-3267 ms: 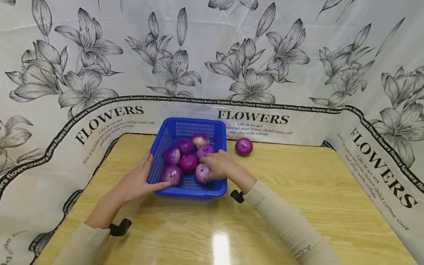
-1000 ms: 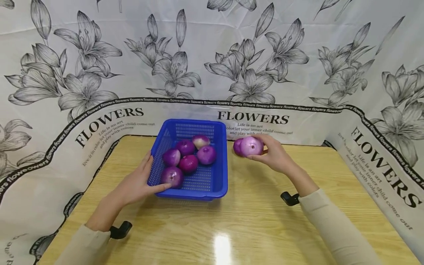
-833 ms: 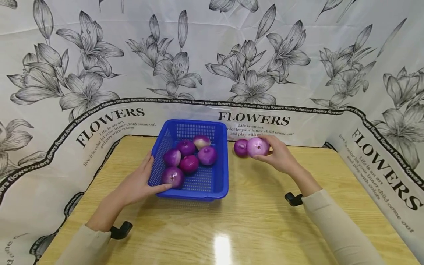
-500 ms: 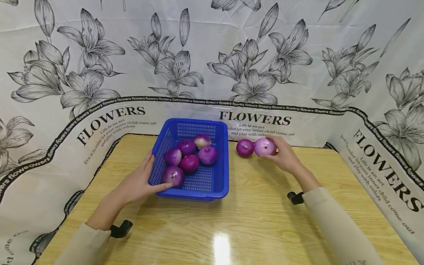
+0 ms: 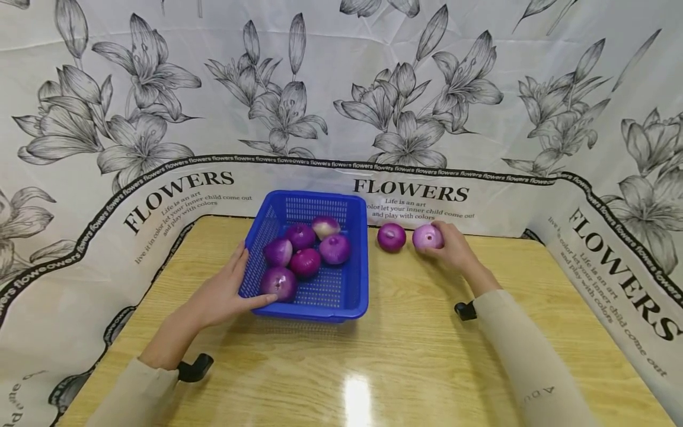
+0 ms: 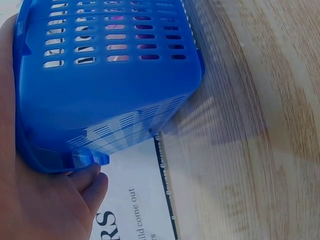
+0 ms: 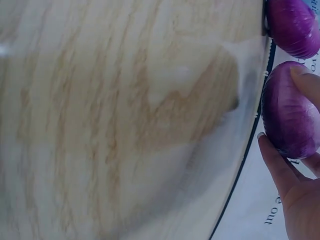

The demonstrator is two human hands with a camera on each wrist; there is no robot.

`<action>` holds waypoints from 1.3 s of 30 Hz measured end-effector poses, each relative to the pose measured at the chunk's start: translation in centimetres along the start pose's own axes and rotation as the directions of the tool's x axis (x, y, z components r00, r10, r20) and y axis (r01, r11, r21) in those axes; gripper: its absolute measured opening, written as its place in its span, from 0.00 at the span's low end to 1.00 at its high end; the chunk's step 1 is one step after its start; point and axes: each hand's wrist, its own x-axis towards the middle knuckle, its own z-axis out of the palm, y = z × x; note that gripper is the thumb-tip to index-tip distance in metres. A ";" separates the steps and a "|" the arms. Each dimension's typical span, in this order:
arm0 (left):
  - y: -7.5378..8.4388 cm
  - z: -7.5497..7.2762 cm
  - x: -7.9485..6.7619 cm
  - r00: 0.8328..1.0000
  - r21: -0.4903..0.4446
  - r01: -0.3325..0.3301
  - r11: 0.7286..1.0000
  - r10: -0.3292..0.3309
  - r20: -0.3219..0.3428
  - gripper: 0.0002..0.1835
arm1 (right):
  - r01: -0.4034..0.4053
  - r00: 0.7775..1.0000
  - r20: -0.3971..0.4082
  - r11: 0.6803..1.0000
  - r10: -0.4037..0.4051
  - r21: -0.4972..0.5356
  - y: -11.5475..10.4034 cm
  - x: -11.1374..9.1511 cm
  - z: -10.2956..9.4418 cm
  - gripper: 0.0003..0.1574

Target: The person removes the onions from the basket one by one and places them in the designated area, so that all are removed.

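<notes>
My left hand [image 5: 221, 293] grips the left side of a blue plastic basket [image 5: 367, 255], thumb over the near rim. In the left wrist view its fingertips [image 6: 95, 185] curl beneath the rim. Several purple onions [image 5: 305, 263] lie inside the basket. To the basket's right, my right hand [image 5: 455, 249] holds a pale purple onion [image 5: 425, 236] low at the table's back edge, thumb on one side and fingers on the other. A second, darker onion [image 5: 391, 237] sits between that one and the basket, with a small gap between the two onions.
The wood-grain table [image 5: 437, 356] extends in front and to the right. A white flower-printed cloth [image 5: 299, 118] walls in the back and both sides. Black wrist mounts [image 5: 195, 367] stick out at both cuffs.
My right hand has taken the pale onion out of the basket and carried it right, past the darker onion, then down to table level. The left hand stays on the basket.
</notes>
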 end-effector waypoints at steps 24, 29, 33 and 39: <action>-0.1 -0.1 -0.1 1.000 0.005 0.008 1.000 -0.008 0.011 0.71 | -0.053 0.996 0.071 0.998 0.056 -0.045 1.0 0.1 0.7 0.57; -0.2 0.0 0.0 1.000 -0.006 0.009 1.000 -0.009 0.000 0.71 | -0.055 0.997 0.057 0.995 0.060 -0.081 0.4 -0.9 -0.6 0.57; -0.2 0.1 0.0 1.000 -0.009 0.009 1.000 -0.008 0.005 0.71 | -0.009 0.999 0.039 0.992 0.014 -0.129 -0.4 -1.8 -1.7 0.55; -0.2 -0.1 -0.1 1.000 -0.018 0.004 1.000 -0.004 0.008 0.71 | 0.054 0.998 0.043 0.987 -0.048 -0.151 -2.6 -3.4 -2.5 0.51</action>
